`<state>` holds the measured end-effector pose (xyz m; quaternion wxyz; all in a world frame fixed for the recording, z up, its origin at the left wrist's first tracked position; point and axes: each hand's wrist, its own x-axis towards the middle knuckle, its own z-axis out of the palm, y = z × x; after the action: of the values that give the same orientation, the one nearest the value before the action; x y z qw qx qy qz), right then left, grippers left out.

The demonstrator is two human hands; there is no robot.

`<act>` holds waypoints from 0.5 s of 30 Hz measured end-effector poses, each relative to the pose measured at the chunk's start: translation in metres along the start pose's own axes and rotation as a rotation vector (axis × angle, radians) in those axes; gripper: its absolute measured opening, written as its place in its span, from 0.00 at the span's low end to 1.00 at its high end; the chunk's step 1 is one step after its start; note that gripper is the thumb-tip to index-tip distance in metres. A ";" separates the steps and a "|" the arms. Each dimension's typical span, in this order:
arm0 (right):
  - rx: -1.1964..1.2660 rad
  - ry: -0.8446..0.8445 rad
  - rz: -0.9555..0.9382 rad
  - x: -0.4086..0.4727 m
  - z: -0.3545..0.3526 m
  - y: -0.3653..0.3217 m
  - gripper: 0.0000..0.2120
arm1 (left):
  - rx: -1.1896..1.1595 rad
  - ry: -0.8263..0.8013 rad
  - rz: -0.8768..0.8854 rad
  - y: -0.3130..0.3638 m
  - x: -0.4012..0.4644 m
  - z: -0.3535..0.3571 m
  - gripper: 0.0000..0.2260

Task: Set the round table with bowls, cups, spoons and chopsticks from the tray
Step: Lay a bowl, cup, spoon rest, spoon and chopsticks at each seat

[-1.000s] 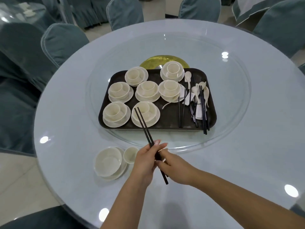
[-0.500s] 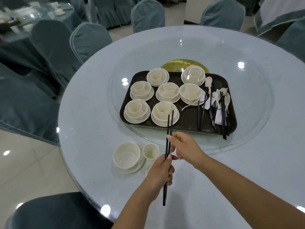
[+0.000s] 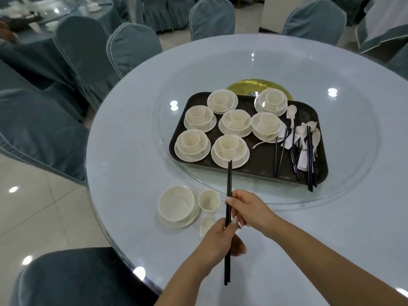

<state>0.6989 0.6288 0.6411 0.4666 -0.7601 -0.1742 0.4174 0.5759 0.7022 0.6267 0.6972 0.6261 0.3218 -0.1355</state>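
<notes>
A pair of black chopsticks (image 3: 228,186) stands nearly straight away from me above the table's near edge. My left hand (image 3: 217,241) grips them low down and my right hand (image 3: 247,209) pinches them a little higher. Just left of them on the table sit a cream bowl on a saucer (image 3: 176,205), a small cup (image 3: 208,200) and a spoon (image 3: 206,225) partly hidden by my left hand. The dark tray (image 3: 260,160) on the glass turntable carries several bowl-and-cup sets, with spoons (image 3: 306,133) and more chopsticks (image 3: 310,164) at its right end.
The glass turntable (image 3: 344,173) covers the middle of the round table (image 3: 123,173). Covered chairs ring the table: one (image 3: 72,281) right at the near left edge, others (image 3: 132,47) at the far left and behind. A gold centrepiece (image 3: 245,87) shows behind the tray.
The chopsticks swung from slanting left to pointing nearly straight ahead, and my right hand moved up their length above my left. The view shifted left, so the table sits further right.
</notes>
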 end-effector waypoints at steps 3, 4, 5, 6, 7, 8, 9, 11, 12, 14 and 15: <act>-0.027 0.071 0.002 0.004 0.000 0.005 0.10 | 0.022 0.034 -0.001 -0.004 0.002 0.002 0.08; -0.038 0.097 -0.001 0.005 0.000 0.006 0.09 | 0.057 0.048 0.009 -0.005 0.003 0.002 0.07; -0.037 0.112 -0.005 0.006 0.000 0.007 0.09 | 0.082 0.069 0.025 -0.007 0.003 0.002 0.08; -0.022 0.117 -0.009 0.007 0.001 0.008 0.09 | 0.089 0.093 0.039 -0.008 0.004 0.002 0.09; -0.002 0.115 -0.012 0.008 0.001 0.009 0.09 | 0.081 0.106 0.045 -0.008 0.004 0.002 0.09; 0.014 0.108 -0.016 0.008 0.002 0.010 0.09 | 0.061 0.108 0.040 -0.009 0.004 0.001 0.10; 0.027 0.098 -0.017 0.008 0.002 0.010 0.08 | 0.028 0.095 0.027 -0.009 0.004 0.000 0.09; 0.065 0.076 -0.006 0.008 0.001 0.012 0.08 | -0.068 0.043 0.000 -0.010 0.003 -0.003 0.09; 0.084 0.066 0.003 0.008 0.000 0.013 0.08 | -0.108 0.016 -0.009 -0.010 0.002 -0.005 0.09; 0.099 0.044 0.022 0.009 -0.001 0.015 0.09 | -0.134 -0.017 -0.024 -0.010 0.001 -0.007 0.08; 0.092 0.031 0.032 0.009 -0.001 0.016 0.09 | -0.135 -0.024 -0.035 -0.010 0.001 -0.007 0.08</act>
<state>0.7024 0.6261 0.6233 0.4967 -0.7470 -0.1353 0.4205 0.5683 0.7074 0.6183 0.7391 0.5704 0.3328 -0.1330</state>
